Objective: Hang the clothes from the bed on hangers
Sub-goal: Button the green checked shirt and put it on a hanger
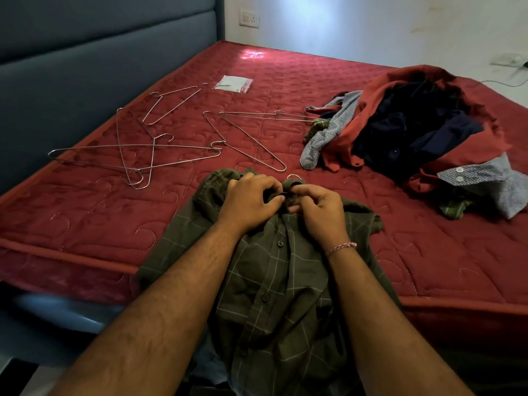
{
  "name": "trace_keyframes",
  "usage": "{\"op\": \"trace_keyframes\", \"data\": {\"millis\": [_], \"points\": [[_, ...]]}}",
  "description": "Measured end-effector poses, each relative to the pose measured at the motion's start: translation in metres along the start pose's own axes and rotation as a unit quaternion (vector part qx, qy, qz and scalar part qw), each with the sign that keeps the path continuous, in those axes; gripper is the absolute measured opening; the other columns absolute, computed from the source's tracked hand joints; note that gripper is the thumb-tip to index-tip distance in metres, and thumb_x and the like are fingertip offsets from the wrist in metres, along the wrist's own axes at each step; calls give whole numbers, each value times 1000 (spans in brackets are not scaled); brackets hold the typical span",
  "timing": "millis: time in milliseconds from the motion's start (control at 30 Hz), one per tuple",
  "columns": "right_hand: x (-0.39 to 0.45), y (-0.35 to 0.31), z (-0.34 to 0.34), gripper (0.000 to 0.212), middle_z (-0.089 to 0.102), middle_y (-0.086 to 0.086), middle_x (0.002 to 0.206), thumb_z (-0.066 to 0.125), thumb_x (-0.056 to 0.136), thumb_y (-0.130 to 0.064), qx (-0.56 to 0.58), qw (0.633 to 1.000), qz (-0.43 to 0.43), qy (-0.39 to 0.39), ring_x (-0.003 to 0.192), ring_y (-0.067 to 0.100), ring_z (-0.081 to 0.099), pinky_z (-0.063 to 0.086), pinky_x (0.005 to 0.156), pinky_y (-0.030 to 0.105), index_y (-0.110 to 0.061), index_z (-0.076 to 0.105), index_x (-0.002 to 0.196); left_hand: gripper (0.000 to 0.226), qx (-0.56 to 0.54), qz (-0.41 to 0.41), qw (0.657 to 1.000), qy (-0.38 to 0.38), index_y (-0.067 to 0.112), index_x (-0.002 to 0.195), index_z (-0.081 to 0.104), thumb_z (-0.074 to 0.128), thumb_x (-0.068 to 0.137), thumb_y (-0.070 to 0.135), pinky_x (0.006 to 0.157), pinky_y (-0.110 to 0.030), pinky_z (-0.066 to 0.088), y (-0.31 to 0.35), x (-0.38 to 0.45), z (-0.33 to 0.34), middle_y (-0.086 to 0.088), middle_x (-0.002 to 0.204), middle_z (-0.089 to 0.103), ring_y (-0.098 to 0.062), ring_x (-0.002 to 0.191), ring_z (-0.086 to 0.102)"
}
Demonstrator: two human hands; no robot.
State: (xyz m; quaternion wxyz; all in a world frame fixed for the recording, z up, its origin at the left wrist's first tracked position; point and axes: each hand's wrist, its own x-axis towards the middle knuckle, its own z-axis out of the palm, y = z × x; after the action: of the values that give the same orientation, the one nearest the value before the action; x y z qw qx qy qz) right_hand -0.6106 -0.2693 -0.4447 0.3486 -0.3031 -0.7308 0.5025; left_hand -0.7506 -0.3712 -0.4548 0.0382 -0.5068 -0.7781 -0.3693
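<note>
An olive green checked shirt (274, 275) lies over the near edge of the red mattress (85, 224), hanging down toward me. A wire hanger hook (294, 176) pokes out of its collar. My left hand (251, 201) and my right hand (317, 210) meet at the collar, both pinching the shirt's front by the top button. Several bare wire hangers (137, 155) lie spread on the mattress at the left and middle. A heap of clothes (414, 132), red, navy and grey patterned, sits at the right.
A blue padded headboard (85, 52) runs along the left side. A small clear plastic packet (233, 83) lies far back on the mattress. White wall with a socket (250, 18) stands behind; a cable (503, 82) trails at the far right.
</note>
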Motion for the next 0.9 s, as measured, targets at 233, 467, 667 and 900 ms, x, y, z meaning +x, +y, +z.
{"op": "trace_keyframes", "data": {"millis": [233, 467, 667, 900], "points": [[1, 4, 3, 13, 77, 1, 78, 83, 84, -8, -24, 1000, -19, 3, 72, 14, 75, 60, 68, 26, -19, 77, 88, 7, -50, -28, 998, -32, 41, 90, 66, 61, 86, 43, 99, -42, 37, -1, 3, -2, 23, 95, 63, -7, 102, 57], [2, 6, 4, 11, 74, -12, 79, 81, 82, -12, -87, 995, -49, 3, 69, -4, 66, 50, 66, 12, -22, 77, 86, 5, -37, -27, 998, -51, 39, 90, 65, 68, 95, 39, 101, -44, 35, -1, 3, -3, 21, 100, 66, -9, 108, 58], [-5, 3, 7, 8, 67, -11, 76, 64, 84, -15, -75, 980, -88, 165, 71, 0, 62, 48, 67, 21, -21, 67, 82, 8, -18, 30, 999, -30, 34, 89, 67, 65, 89, 41, 94, -44, 38, 2, -3, -2, 18, 94, 67, -9, 99, 54], [4, 7, 10, 24, 64, -5, 114, 70, 89, -32, -194, 976, -59, 78, 103, 7, 58, 52, 94, 36, -26, 71, 112, 25, 100, 151, 983, 41, 26, 86, 69, 54, 84, 46, 86, -45, 37, 9, -10, 1, 13, 87, 65, -17, 95, 54]]}}
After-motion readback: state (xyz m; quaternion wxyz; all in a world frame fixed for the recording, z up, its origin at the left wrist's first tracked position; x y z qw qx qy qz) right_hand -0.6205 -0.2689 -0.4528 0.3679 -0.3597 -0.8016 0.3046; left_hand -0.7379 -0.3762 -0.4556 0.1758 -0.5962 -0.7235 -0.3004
